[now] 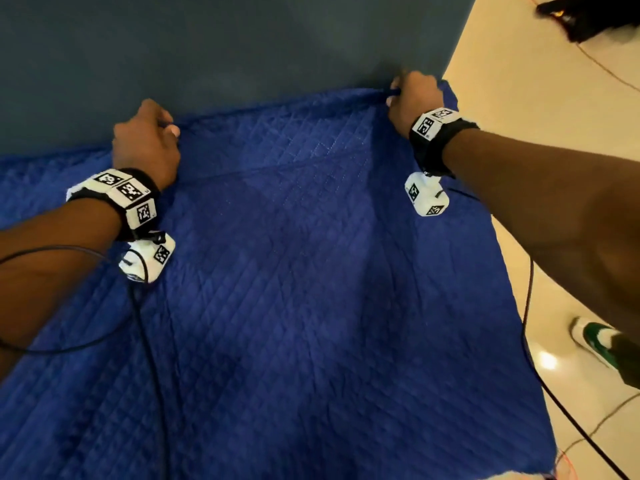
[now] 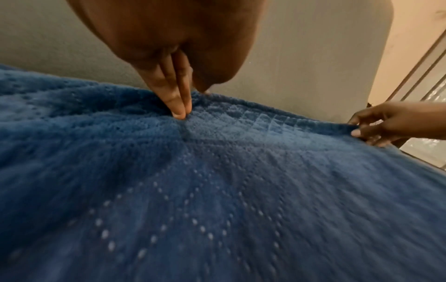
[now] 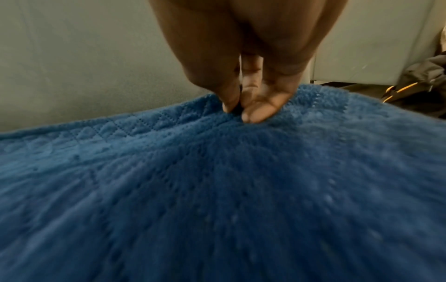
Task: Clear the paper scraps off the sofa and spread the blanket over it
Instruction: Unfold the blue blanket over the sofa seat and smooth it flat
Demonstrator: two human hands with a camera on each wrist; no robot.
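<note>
A quilted blue blanket [image 1: 294, 271] lies stretched across the sofa seat, its far edge against the grey-blue sofa back [image 1: 225, 46]. My left hand [image 1: 149, 140] grips that far edge left of the middle; in the left wrist view my left hand [image 2: 181, 106] pinches the cloth [image 2: 217, 190] between fingers and thumb. My right hand [image 1: 412, 95] grips the far edge near the right corner; the right wrist view shows my right hand [image 3: 243, 112] pinching the blanket [image 3: 217, 190]. No paper scraps show in any view.
Pale tiled floor [image 1: 571, 116] lies to the right of the sofa. A green-and-white shoe [image 1: 595, 337] stands there, a dark bag [image 1: 588, 19] lies at the top right, and thin cables [image 1: 530, 306] hang from both wrists.
</note>
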